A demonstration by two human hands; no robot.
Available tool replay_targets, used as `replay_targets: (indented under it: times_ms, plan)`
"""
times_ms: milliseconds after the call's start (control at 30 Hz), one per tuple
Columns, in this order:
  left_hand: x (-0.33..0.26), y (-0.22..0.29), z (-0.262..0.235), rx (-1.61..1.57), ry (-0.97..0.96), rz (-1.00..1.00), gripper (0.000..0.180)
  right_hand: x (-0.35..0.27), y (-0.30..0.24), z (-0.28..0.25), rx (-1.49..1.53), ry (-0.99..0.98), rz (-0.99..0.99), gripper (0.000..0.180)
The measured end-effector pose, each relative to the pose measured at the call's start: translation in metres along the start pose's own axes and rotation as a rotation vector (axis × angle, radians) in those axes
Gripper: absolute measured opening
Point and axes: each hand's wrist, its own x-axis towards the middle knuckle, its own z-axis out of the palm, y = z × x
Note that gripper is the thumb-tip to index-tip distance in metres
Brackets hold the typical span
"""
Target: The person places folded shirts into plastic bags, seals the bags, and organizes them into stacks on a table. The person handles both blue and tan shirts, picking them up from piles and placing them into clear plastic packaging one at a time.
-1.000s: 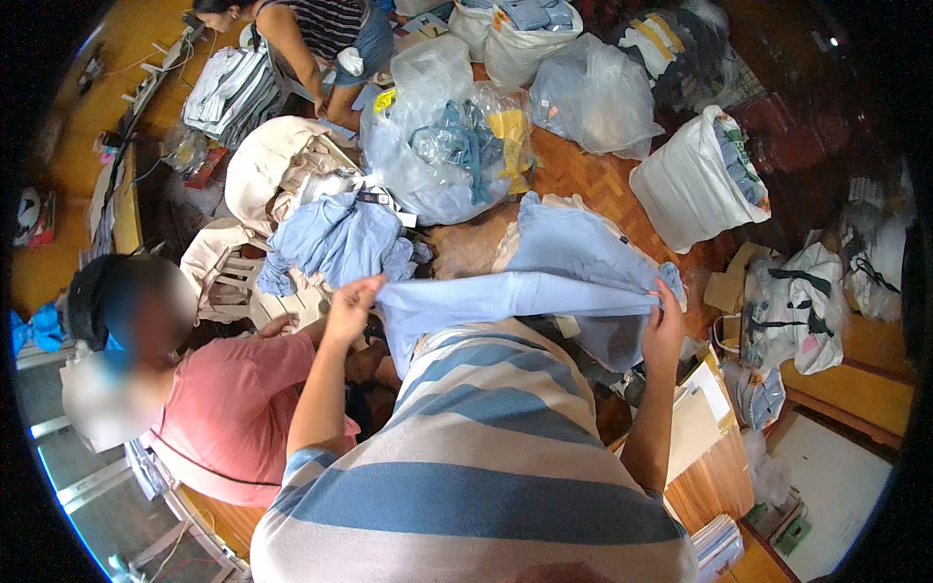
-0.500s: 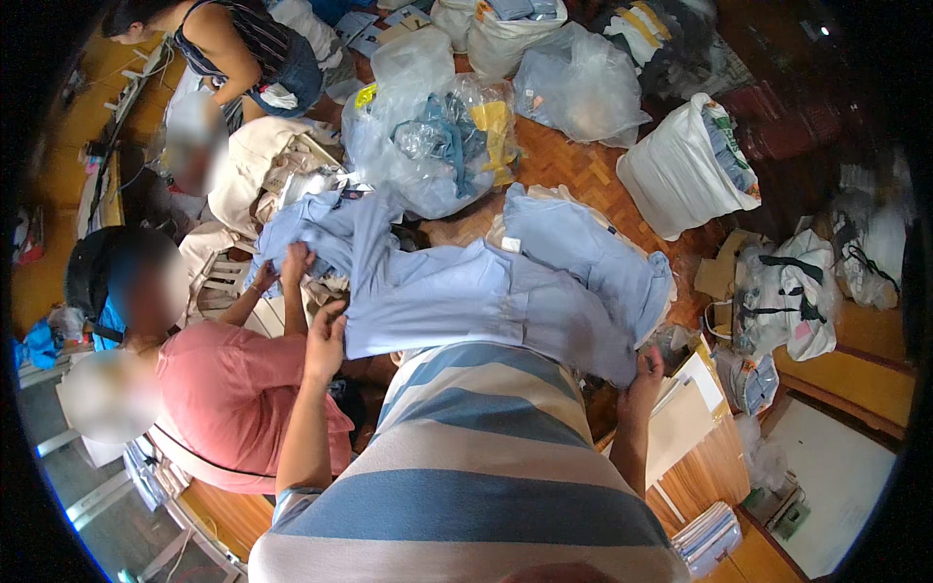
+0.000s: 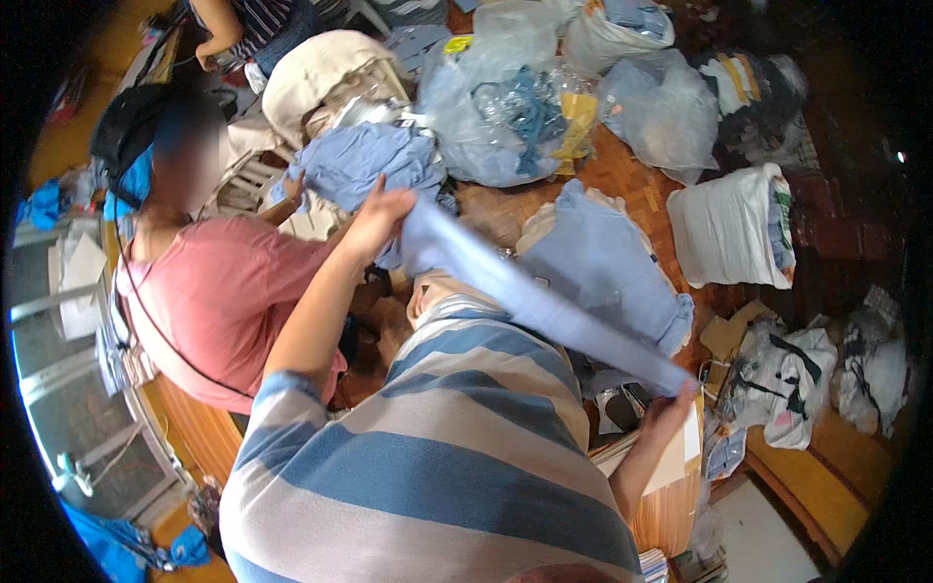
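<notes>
Across front of wearer's striped shirt [image 3: 418, 457]: lt-blue garment [image 3: 544, 303], pulled into a long narrow band, slanting from upper L to lower R; surface motion-blurred, fine detail unclear. L hand [image 3: 382, 219] closed on upper end, cloth gripped betw. thumb & fingers. R hand [image 3: 669, 418] closed on lower end; blurred, exact finger pos. can't tell. 2nd lt-blue piece [image 3: 603, 257] spread flat just beyond band, w/ cream cloth [image 3: 537, 231] at its edge.

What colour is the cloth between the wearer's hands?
The cloth is light blue, seen in the head view.
</notes>
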Motion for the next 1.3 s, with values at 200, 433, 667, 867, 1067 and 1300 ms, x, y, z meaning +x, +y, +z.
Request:
replay_targets:
  times_ms: [200,433,667,867,1067,1300]
  plan:
    - [0.1,0.127,0.125,0.065,-0.122,0.426,0.036,0.099,-0.158,-0.014,-0.296,0.055,-0.469,0.054]
    - [0.141,0.153,0.242,0.226,-0.111,0.622,0.034,0.1,-0.235,-0.002,-0.582,0.357,-0.554,0.06]
    - [0.197,-0.044,0.235,0.498,-0.336,0.36,0.031,0.125,-0.107,-0.144,-1.341,0.091,-0.265,0.042]
    - [0.188,-0.169,0.187,0.753,-0.268,0.132,0.035,0.127,-0.05,-0.164,-1.926,0.092,-0.308,0.047]
    - [0.179,-0.195,0.163,0.588,-0.168,0.149,0.032,0.13,-0.06,-0.13,-1.811,0.124,-0.26,0.045]
    - [0.18,-0.234,0.142,0.743,-0.34,0.191,0.028,0.094,-0.025,-0.06,-2.527,-0.074,-0.335,0.04]
